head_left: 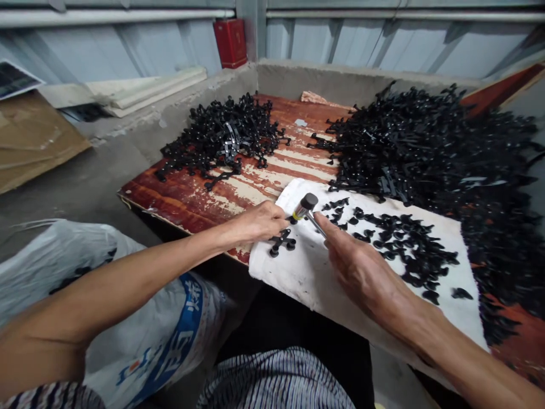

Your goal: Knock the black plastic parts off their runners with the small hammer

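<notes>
My right hand [353,250] is wrapped round the handle of a small hammer [307,204] with a dark round face and a yellow band. The hammer head is just right of my left hand [266,220], whose fingers are pinched together at a small black part [293,219]; most of that part is hidden by the fingers and the hammer. Just below my left hand, a black branched piece with round ends [283,243] lies on a white cloth [293,278]. Several small black curved parts [400,238] are scattered over the cloth to the right.
Black branched pieces form a heap [230,133] at the back left of the worn red-brown board [281,170]. A larger heap of black parts [426,147] covers its right side. A white woven sack [170,341] stands at left below the board. A red box [230,43] sits by the wall.
</notes>
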A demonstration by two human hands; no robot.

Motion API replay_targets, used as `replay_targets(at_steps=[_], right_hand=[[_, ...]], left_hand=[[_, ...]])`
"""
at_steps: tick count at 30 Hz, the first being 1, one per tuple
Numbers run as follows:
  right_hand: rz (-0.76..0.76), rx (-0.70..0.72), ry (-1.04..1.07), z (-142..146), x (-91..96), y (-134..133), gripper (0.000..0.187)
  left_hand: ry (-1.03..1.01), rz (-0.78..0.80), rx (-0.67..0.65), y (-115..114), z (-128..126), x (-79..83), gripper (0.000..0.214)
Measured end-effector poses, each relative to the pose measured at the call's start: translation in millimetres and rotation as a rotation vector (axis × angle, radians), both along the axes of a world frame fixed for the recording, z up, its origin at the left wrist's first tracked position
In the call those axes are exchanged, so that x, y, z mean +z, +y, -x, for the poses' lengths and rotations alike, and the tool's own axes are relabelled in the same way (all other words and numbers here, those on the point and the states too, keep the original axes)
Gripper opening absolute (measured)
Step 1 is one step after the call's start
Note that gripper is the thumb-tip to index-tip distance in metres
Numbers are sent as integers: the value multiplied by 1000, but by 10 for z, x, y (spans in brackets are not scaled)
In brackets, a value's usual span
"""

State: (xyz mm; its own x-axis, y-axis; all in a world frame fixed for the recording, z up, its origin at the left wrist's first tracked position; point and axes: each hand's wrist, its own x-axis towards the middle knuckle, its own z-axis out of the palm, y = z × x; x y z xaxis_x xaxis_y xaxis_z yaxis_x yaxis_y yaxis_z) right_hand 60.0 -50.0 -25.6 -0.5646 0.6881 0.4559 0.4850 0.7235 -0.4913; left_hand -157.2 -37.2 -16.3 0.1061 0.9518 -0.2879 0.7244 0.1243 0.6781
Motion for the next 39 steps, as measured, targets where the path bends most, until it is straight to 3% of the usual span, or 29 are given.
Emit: replay_targets(at_steps=[6, 11, 14, 16, 18, 22, 26, 28, 33, 36, 39], right_hand=[[139, 13, -135, 2, 25, 43, 58], [540, -104, 109, 46, 155, 117, 35], [824, -143, 251, 91, 151, 136, 28], [914, -144, 295, 102, 110, 124, 28], [920, -156, 331, 87, 60, 101, 26], [883, -224, 426, 19, -11, 77, 25], [862, -257, 467, 12, -29, 75, 24], [861, -251, 471, 34, -26, 66, 24], [841, -259, 486, 48, -20, 66, 22], [829, -281, 495, 39, -26, 93, 22], [835, -275, 475, 72, -19, 95, 22]], left_hand=[[-13, -10, -11, -3, 20, -9, 28], [-102, -2, -150, -56, -61, 87, 26], [-130, -30, -312, -114, -174, 136, 25], [-124, -64, -354, -158, -227, 140, 26], [-134, -82, -276, -208, -238, 135, 26], [-86, -205, 13, -310, -186, 170, 31], [-105, -124, 66, -368, -182, 213, 32], [-262, -31, 129, -365, -206, 187, 29], [-809, 106, 467, -328, -215, 28, 17], [-895, 196, 463, -348, -208, -13, 24], [-777, 186, 359, -373, -246, 21, 28]])
